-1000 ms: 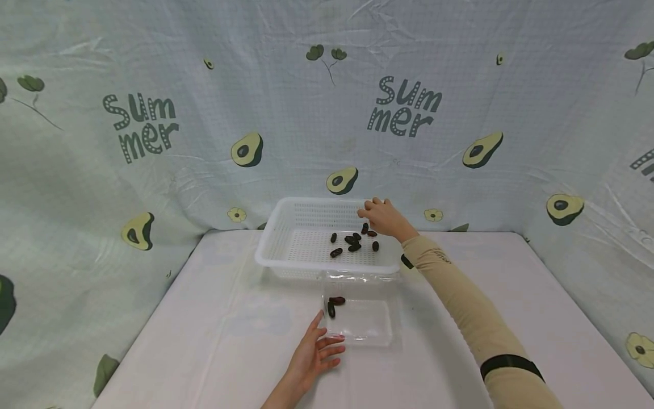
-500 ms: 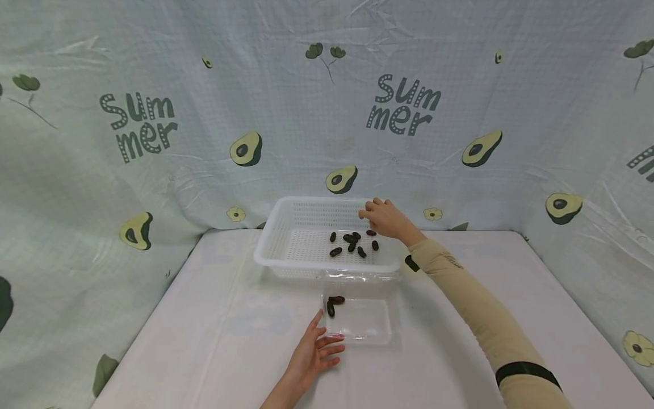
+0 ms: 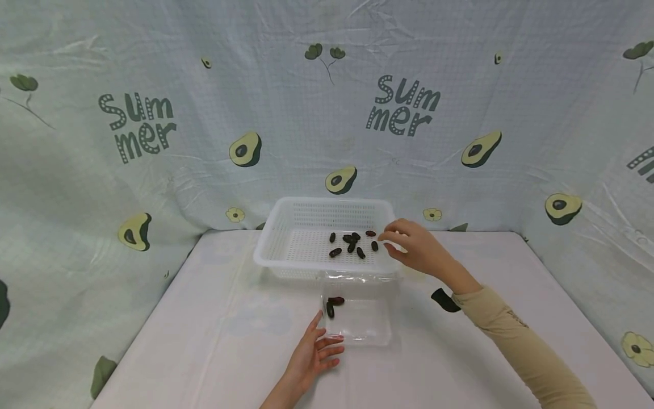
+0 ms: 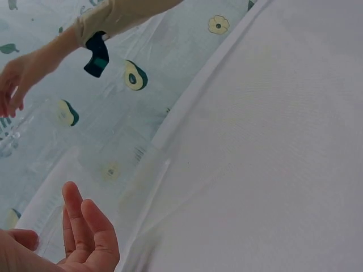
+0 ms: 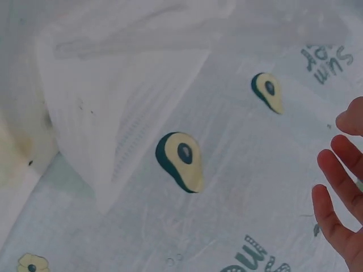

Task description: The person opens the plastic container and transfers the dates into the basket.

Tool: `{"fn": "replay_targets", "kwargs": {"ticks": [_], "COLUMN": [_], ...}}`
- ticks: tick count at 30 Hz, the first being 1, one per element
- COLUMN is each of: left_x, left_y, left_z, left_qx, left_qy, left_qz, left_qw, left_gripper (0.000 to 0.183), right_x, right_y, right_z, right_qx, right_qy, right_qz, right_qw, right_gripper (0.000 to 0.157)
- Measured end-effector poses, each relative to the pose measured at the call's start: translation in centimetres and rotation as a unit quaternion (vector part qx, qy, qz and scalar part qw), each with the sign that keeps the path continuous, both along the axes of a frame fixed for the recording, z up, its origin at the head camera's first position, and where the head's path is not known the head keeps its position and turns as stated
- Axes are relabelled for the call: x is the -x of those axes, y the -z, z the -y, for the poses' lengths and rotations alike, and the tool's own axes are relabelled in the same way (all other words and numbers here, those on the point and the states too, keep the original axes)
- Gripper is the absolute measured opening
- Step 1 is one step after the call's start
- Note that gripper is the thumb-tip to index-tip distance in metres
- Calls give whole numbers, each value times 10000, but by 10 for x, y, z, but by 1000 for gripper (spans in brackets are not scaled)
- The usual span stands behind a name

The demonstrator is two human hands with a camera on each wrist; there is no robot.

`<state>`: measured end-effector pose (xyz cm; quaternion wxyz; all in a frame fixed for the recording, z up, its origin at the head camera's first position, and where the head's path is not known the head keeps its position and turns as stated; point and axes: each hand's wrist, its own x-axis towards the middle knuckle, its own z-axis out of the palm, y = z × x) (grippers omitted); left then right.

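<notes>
Several dark brown dates (image 3: 352, 247) lie in a white perforated plastic basket (image 3: 286, 264) at the back of the table. At the basket's right side hovers my right hand (image 3: 421, 250), fingers loosely bent and nothing seen between them; the right wrist view shows its fingers (image 5: 334, 178) spread. In front of the basket stands a clear plastic box (image 3: 360, 324), with two dates (image 3: 330, 310) in its left back corner. My left hand (image 3: 309, 358) rests at the box's front left corner, fingers relaxed. In the left wrist view its fingers (image 4: 102, 232) are slightly bent.
A white cloth covers the table (image 3: 245, 341). Behind and at both sides hangs a pale curtain (image 3: 286, 113) printed with avocados and lettering. A dark strap (image 3: 445, 300) sits at the right wrist, below a tan sleeve (image 3: 516, 341).
One date shifted from the basket's right back toward its front. Afterwards my right hand moved back toward me and to the right, with its fingers loosening. The left hand stayed put.
</notes>
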<state>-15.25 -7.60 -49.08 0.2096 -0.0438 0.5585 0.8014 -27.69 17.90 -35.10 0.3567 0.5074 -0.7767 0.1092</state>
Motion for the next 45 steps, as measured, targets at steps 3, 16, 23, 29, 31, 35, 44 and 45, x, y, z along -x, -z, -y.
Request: {"fn": "replay_targets", "kwargs": {"ticks": [3,16,23,29,31,35,44,45], "left_x": [0,-1,-1,-2,-2,-2,-1,-1], "left_y": [-1,0,-1,-2,-3,-3,-1,-1], "left_z": [0,-1,-1,-1,-1,-1,-1,-1], "left_qx": [-9,-127,-109,-146,-168,-175,-147,-150], "left_qy": [-14,-31,-48,5,9,20,23,24], "left_qz": [26,56,29,-43,-53,-59,-96,-97], "left_qw": [10000,9999,9999,9999,9998,9998,9998,9998], "left_gripper": [57,57,56,56,57,58,57,57], "right_x": [-21,-62,-55,-47,-43,-36,-20,-19], "right_y": [2,54,95,108,109,106,103,102], "right_z": [-2,16,39,57,60,63,77,79], "right_qx": [44,518,-307,-1682,-2175,-2895,-3651,-3702], "right_qy": [-133,-1107,-822,273,600,878,760,705], "right_qz": [-89,-1199,-967,-245,110,734,916,829], "right_qw": [9999,9852,9914,9851,9741,9503,9233,9226], "right_gripper": [21,17,20,36,46,52,47,44]}}
